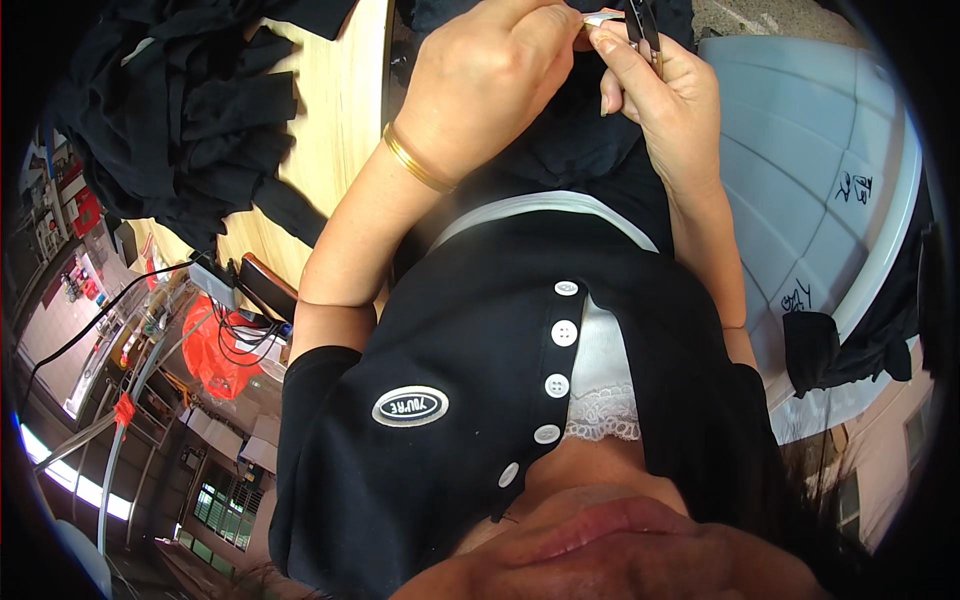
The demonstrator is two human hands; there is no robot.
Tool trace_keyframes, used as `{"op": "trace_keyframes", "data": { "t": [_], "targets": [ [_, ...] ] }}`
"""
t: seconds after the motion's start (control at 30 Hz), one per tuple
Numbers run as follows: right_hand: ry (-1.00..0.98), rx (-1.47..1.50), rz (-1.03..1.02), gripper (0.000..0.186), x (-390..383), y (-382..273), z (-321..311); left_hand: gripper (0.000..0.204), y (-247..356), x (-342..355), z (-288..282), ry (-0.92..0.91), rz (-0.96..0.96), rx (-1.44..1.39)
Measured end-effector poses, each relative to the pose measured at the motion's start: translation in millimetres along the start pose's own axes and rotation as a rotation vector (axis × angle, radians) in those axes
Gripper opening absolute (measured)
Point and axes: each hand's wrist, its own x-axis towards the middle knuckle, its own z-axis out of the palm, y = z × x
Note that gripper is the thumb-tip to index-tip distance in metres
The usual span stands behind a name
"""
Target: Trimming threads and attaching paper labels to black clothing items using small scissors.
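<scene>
Both of my hands are close together at the top of the head view. My left hand (495,80), with a gold bangle at its wrist, is closed in a pinch on a small whitish piece (603,17), perhaps a label or tag; its kind is too small to tell. Against that piece, the thumb of my right hand (665,105) comes up from the other side. Small black-handled scissors (643,22) sit in my right hand, partly cut off by the frame's upper edge. Beneath both hands, black fabric (575,135) lies over my lap.
To the left, a pile of black cloth pieces (180,120) covers part of a light wooden table (340,95). A large pale blue tub (790,130) stands at my right, with black cloth (850,350) over its rim. Cables and a red plastic bag (215,350) are at the lower left.
</scene>
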Motion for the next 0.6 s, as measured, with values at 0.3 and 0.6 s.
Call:
{"op": "trace_keyframes", "data": {
  "t": [0.3,0.6],
  "targets": [
    [0.001,0.036,-0.004,0.020,1.2,1.2,1.2,0.018,-28.7,-7.9,13.5,0.142,0.386,0.235],
    [0.072,0.079,-0.051,0.017,7.4,8.5,2.6,0.014,-19.6,5.1,15.1,0.153,0.372,0.191]
  ]
}}
